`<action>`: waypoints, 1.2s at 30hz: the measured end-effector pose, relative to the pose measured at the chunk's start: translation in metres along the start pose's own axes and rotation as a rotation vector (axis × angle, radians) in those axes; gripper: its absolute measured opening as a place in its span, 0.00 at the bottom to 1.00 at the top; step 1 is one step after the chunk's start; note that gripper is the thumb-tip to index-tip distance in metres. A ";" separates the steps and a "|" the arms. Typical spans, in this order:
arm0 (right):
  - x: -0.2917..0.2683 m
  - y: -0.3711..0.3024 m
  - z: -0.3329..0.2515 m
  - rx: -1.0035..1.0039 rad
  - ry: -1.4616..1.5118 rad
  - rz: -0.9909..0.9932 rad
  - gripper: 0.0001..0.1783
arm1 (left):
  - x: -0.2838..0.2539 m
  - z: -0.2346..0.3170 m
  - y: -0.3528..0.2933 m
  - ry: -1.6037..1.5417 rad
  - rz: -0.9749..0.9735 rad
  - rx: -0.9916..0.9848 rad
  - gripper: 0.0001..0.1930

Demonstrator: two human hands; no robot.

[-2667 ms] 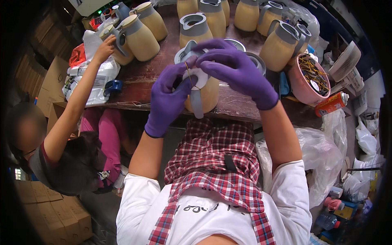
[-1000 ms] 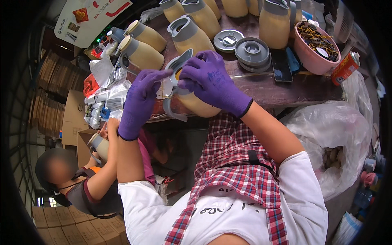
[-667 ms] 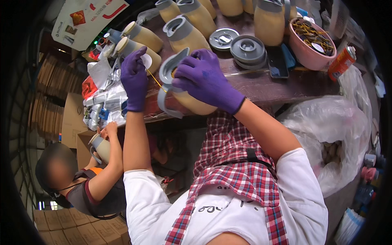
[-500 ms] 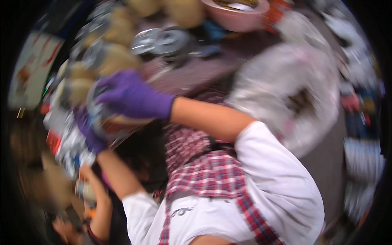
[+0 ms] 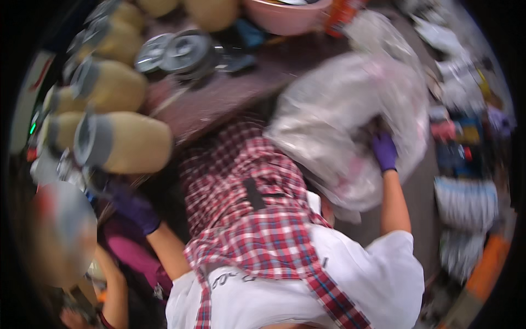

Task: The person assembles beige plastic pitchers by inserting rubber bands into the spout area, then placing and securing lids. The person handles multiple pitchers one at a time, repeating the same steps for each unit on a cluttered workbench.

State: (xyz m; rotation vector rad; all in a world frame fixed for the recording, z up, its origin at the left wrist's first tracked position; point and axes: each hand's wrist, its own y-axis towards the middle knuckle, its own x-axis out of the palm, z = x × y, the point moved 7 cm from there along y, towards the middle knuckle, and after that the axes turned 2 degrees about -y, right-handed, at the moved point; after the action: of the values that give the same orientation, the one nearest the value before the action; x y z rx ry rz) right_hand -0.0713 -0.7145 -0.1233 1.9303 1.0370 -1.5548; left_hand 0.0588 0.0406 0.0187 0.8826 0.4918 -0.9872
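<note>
My right hand [image 5: 386, 152], in a purple glove, is at the dark mouth of a big clear plastic bag [image 5: 323, 115]. Its fingertips are lost in the opening, so their grip does not show. On the left, my left hand [image 5: 133, 207], gloved in purple too, is low beside the nearest tan jar [image 5: 139, 142], which lies on its side with its grey collar toward the left. Blur and shadow hide the left fingers. More tan jars [image 5: 115, 85] with grey collars line the left side of the table.
Grey round lids [image 5: 186, 54] are on the dark table [image 5: 241, 93]. Behind them stands a pink bowl [image 5: 290, 15], with an orange-red packet [image 5: 341, 19] beside it. Another person's forearm [image 5: 113, 288] shows at lower left. Several plastic-wrapped bundles [image 5: 466, 203] lie far right.
My right hand has left the jars and swung right to the bag's opening. My left hand has dropped slightly lower. The whole view has shifted, and the jars show more plainly.
</note>
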 end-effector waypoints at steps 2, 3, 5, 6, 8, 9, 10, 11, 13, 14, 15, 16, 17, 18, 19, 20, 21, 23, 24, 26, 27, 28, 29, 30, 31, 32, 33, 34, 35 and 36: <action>0.074 0.007 0.035 -0.200 -0.090 -0.333 0.31 | 0.005 0.009 0.005 0.171 -0.058 -0.048 0.33; 0.101 -0.004 0.042 -0.257 -0.168 -0.554 0.37 | -0.002 0.013 0.003 0.091 -0.047 -0.056 0.34; 0.149 -0.006 0.097 -0.259 -0.308 -0.412 0.42 | -0.028 0.040 -0.002 -0.672 0.062 0.048 0.27; 0.133 -0.012 0.042 -0.099 -0.395 -0.571 0.42 | -0.039 0.027 -0.019 -0.777 0.060 -0.086 0.25; 0.110 -0.016 0.019 -0.148 -0.454 -0.572 0.39 | -0.038 0.036 -0.046 -0.580 0.064 -0.025 0.24; 0.092 -0.024 0.005 -0.132 -0.483 -0.594 0.38 | -0.026 0.044 -0.060 -0.687 0.002 -0.095 0.20; 0.107 -0.009 0.033 -0.197 -0.468 -0.463 0.44 | -0.015 0.051 -0.072 -0.797 -0.063 -0.161 0.16; 0.119 -0.004 0.063 -0.237 -0.442 -0.328 0.50 | 0.003 0.056 -0.080 -0.915 -0.150 -0.211 0.12; 0.083 0.001 0.035 -0.156 0.039 -0.109 0.53 | 0.027 0.042 -0.098 -0.875 -0.219 -0.270 0.13; 0.051 -0.001 0.005 -0.213 0.216 -0.018 0.53 | 0.028 0.056 -0.093 -0.875 -0.236 -0.247 0.14; 0.014 -0.004 -0.029 -0.277 0.395 0.070 0.53 | 0.029 0.067 -0.088 -0.875 -0.247 -0.223 0.15; -0.017 -0.016 -0.077 -0.237 0.599 -0.032 0.50 | 0.034 0.069 -0.084 -0.952 -0.275 -0.204 0.17; -0.046 -0.040 -0.132 -0.184 0.804 -0.134 0.47 | 0.039 0.074 -0.080 -0.951 -0.284 -0.197 0.17; -0.075 -0.069 -0.197 -0.328 0.961 -0.219 0.48 | 0.044 0.081 -0.075 -0.950 -0.308 -0.183 0.17; -0.090 -0.098 -0.256 -0.472 1.120 -0.301 0.49 | 0.048 0.090 -0.071 -0.946 -0.336 -0.159 0.17; -0.094 -0.123 -0.298 -0.599 1.178 -0.251 0.52 | 0.051 0.101 -0.067 -0.982 -0.367 -0.140 0.15; -0.092 -0.139 -0.325 -0.825 1.076 -0.040 0.51 | 0.054 0.106 -0.066 -0.978 -0.402 -0.146 0.15; -0.081 -0.159 -0.367 -1.003 0.964 -0.127 0.50 | 0.056 0.106 -0.064 -0.957 -0.440 -0.161 0.15; -0.065 -0.161 -0.371 -0.853 1.030 -0.434 0.47 | 0.055 0.097 -0.064 -1.002 -0.439 -0.205 0.15; -0.079 -0.170 -0.387 -1.072 0.794 -0.517 0.45 | 0.054 0.083 -0.063 -1.046 -0.394 -0.275 0.14; -0.083 -0.177 -0.393 -1.148 0.703 -0.494 0.42 | 0.055 0.077 -0.069 -1.068 -0.386 -0.324 0.14; -0.087 -0.182 -0.400 -1.233 0.614 -0.470 0.39 | 0.057 0.074 -0.072 -1.167 -0.365 -0.376 0.14; -0.093 -0.187 -0.406 -1.311 0.530 -0.439 0.36 | 0.059 0.075 -0.073 -1.170 -0.395 -0.349 0.15; -0.086 -0.178 -0.405 -1.225 0.632 -0.525 0.32 | 0.058 0.077 -0.073 -1.173 -0.425 -0.321 0.15; -0.081 -0.170 -0.405 -1.130 0.730 -0.608 0.28 | 0.057 0.079 -0.074 -1.177 -0.455 -0.294 0.16; -0.100 -0.168 -0.417 -1.152 0.594 -0.397 0.19 | 0.053 0.084 -0.068 -1.156 -0.463 -0.243 0.16; -0.111 -0.165 -0.428 -1.242 0.590 -0.331 0.16 | 0.053 0.080 -0.068 -1.149 -0.436 -0.221 0.16; -0.110 -0.147 -0.425 -1.269 0.626 -0.298 0.17 | 0.053 0.073 -0.070 -1.141 -0.409 -0.200 0.15; -0.106 -0.125 -0.423 -1.295 0.665 -0.249 0.17 | 0.057 0.069 -0.065 -1.134 -0.385 -0.165 0.15; -0.103 -0.105 -0.441 -1.336 0.595 -0.059 0.19 | 0.070 0.061 -0.062 -1.273 -0.352 -0.264 0.15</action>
State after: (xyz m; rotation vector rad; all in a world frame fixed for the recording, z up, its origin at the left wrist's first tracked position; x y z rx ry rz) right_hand 0.1113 -0.3516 0.1023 1.2851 1.7187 -0.0149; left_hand 0.0377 -0.0613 -0.0219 -0.1787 -0.3338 -1.5349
